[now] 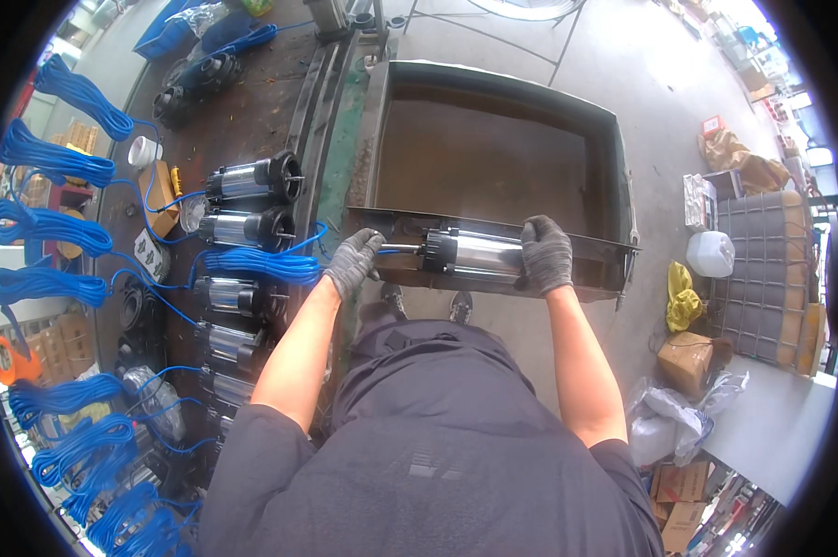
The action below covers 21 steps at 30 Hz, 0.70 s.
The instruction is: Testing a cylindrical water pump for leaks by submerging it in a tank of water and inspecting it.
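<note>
A silver cylindrical pump motor (487, 253) with a black ribbed end lies level across the near edge of a metal water tank (382, 130). My right hand (546, 255), in a grey glove, is wrapped round the motor's right end. From the black end a thin metal rod (402, 248) with a bit of blue at it points left. My left hand (354, 263), also gloved, is closed at the rod's outer end; its fingers hide what that end looks like. A coiled blue cable (263, 264) lies beside my left wrist.
More silver and black motors (252, 179) stand in a row on the dark workbench (261, 102) at left. Several blue cable bundles (57, 227) hang along its far-left side. A wire-caged container (762, 278) and a white jug (711, 253) stand at right. Brown water fills the tank.
</note>
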### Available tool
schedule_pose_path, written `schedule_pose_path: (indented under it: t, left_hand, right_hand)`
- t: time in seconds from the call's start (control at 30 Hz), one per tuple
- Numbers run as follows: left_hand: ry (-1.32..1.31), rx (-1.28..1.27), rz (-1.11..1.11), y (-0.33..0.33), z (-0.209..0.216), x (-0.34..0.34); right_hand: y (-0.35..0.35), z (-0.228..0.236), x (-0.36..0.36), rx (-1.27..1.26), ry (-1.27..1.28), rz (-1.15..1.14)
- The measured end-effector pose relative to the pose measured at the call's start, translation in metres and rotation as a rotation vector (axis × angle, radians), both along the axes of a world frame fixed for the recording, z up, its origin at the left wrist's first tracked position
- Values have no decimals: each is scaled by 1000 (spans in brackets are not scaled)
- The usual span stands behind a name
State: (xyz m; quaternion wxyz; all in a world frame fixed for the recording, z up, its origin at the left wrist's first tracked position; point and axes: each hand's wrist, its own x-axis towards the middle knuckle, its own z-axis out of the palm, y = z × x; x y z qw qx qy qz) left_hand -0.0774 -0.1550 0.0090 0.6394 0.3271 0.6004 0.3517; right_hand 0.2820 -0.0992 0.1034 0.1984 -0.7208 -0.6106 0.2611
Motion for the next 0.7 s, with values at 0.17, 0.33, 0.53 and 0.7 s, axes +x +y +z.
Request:
schedule_pose_path:
  t: [0.17, 0.33, 0.53, 0.7]
  left_hand:
    - [-78, -268, 26, 16, 3, 0]
    - [-259, -155, 103, 20, 13, 9]
    - [95, 64, -340, 14, 9, -14]
    - [712, 129, -623, 20, -6, -7]
  right_hand:
    - [2, -5, 2, 41, -46, 12]
    - [3, -15, 7, 33, -71, 19]
    - [3, -21, 8, 72, -96, 30]
    - [3, -17, 7, 45, -100, 29]
